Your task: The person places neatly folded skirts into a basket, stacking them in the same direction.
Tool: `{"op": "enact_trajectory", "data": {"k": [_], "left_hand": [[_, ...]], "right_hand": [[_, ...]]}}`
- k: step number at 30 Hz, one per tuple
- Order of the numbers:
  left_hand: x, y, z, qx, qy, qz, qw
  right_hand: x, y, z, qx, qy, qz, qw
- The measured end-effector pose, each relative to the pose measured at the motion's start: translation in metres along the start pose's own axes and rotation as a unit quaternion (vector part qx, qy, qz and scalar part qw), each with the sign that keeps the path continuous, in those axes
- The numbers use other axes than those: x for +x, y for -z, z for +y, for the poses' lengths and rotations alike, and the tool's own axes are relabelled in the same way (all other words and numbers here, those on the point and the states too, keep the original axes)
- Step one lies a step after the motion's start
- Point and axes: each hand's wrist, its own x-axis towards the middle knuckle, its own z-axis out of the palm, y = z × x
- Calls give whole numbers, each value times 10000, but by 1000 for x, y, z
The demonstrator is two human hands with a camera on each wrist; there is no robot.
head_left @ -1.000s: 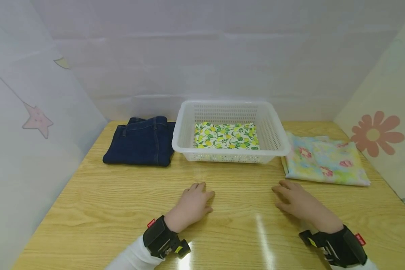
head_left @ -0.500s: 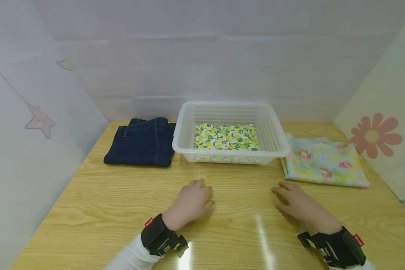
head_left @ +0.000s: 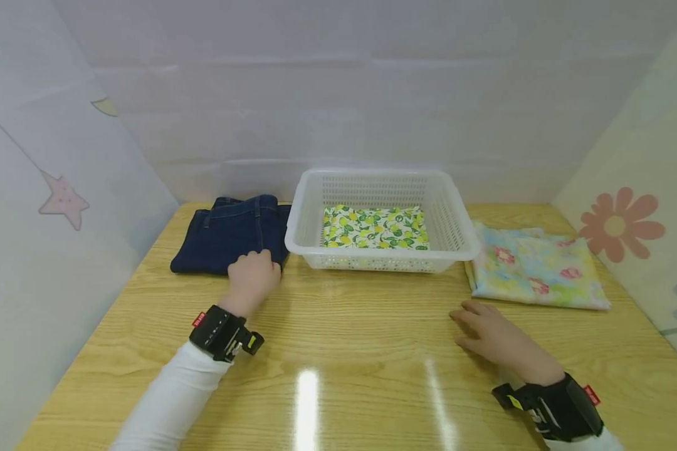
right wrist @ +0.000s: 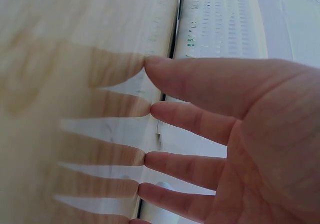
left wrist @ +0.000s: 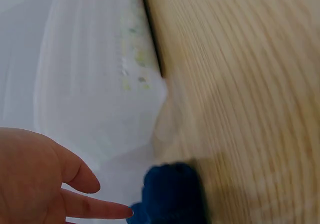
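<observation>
Folded dark blue jeans point(head_left: 225, 228) lie at the table's back left. My left hand point(head_left: 252, 280) is at their front edge and overlaps it in the head view. The left wrist view shows its thumb and a straight finger point(left wrist: 97, 206) pointing at the jeans point(left wrist: 175, 194), thumb and finger apart. My right hand point(head_left: 493, 335) rests with spread fingertips on the wooden table, in front of a folded pastel floral cloth point(head_left: 541, 266). In the right wrist view, the fingers point(right wrist: 192, 119) are extended, fingertips on the tabletop, holding nothing.
A white perforated plastic basket point(head_left: 380, 255) stands at the back middle, between the jeans and the floral cloth. Inside it lies a folded lemon-print cloth point(head_left: 375, 228). Pale sheet walls point(head_left: 338, 94) border the wooden table point(head_left: 361, 338) at the back and sides.
My left hand has moved from the table's middle forward and left to the jeans' front edge. The right hand, basket and cloths have stayed put.
</observation>
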Motion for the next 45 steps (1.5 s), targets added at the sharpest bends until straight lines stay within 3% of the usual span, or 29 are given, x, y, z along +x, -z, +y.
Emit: {"op": "enact_trajectory", "data": {"k": [4, 9, 15, 28, 38, 45], "left_hand": [[25, -3, -20, 210, 316, -365, 9986], [45, -7, -38, 427, 503, -928, 9935], [55, -10, -54, 260, 541, -1036, 9928], [49, 5, -54, 227, 605, -1381, 9883], [32, 26, -51, -9, 512, -1741, 9834], [21, 24, -43, 897, 753, -1814, 9764]], "right_hand": [[0, 1, 0, 8, -6, -38, 10000], [-1, 1, 2, 0, 58, 20, 10000], [-2, 1, 4, 49, 65, 42, 10000], [-3, 2, 5, 200, 127, 26, 9997], [-3, 1, 5, 180, 140, 129, 9997], [-3, 1, 4, 241, 110, 118, 9996]]}}
